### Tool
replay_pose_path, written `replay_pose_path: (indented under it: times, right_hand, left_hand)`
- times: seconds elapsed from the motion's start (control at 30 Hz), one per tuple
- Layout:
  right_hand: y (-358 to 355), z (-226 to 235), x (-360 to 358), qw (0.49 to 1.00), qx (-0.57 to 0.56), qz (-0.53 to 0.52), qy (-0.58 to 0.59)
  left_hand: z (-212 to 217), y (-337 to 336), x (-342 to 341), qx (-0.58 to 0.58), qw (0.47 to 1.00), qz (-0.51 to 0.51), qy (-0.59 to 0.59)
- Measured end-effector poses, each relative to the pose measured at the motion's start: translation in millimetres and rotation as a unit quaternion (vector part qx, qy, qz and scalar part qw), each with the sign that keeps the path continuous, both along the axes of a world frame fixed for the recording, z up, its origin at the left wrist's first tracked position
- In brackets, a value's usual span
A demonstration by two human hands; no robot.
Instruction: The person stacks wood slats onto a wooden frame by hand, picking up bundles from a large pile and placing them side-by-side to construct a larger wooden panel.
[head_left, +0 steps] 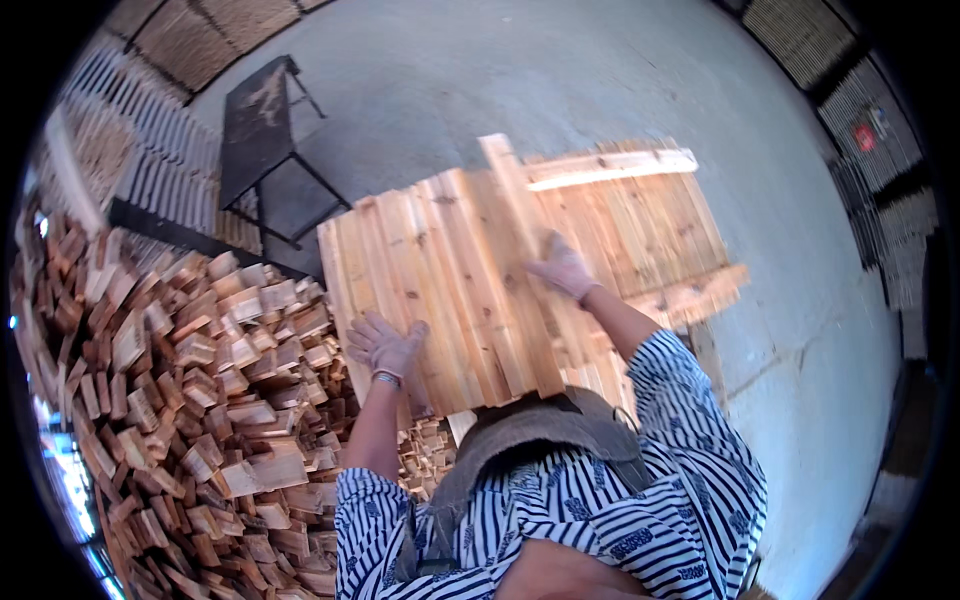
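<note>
A panel of narrow wooden boards (430, 270) laid side by side is in front of me. My left hand (386, 347), in a pale thin glove, lies open on its left part, fingers spread. My right hand (562, 268), gloved too and slightly blurred, is at the panel's right side against a wooden strip (508, 185) that sticks out past the far edge. Its visible fingers look apart; what lies under the palm is hidden. Just to the right lies a second stack of boards (640, 215), with a pale crosspiece (610, 169) along its far side.
A large heap of short wood offcuts (240, 400) fills the left side, close to my left arm. Beyond it stands a dark metal-legged bench (258, 130). Slatted stacks (140, 120) rise at the far left, with more stacks (870, 120) along the right wall. Concrete floor (800, 250) extends rightward.
</note>
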State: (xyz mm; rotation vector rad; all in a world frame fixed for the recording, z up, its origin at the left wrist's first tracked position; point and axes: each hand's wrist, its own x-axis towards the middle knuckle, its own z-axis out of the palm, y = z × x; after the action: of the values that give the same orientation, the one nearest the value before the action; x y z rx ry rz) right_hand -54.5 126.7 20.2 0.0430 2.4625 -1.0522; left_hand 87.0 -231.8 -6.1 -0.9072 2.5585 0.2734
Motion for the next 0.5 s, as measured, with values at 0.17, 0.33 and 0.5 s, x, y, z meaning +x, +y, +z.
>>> replay_pose_path:
  times: [0.17, 0.33, 0.5]
  right_hand:
    - [2.7, -57.1, -0.6, 0.992, -0.059, 0.100, 0.051]
    - [-18.2, -80.0, 4.2, 0.998, -0.023, 0.051, 0.010]
    - [-29.1, -9.4, -5.9, 0.971, 0.144, 0.097, 0.163]
  left_hand:
    - [-9.6, -1.3, 4.0, -0.024, 0.998, 0.034, 0.047]
    - [1.7, 9.9, 10.3, -0.010, 0.998, 0.034, 0.042]
    - [34.6, 9.2, 11.0, 0.047, 0.999, 0.010, -0.009]
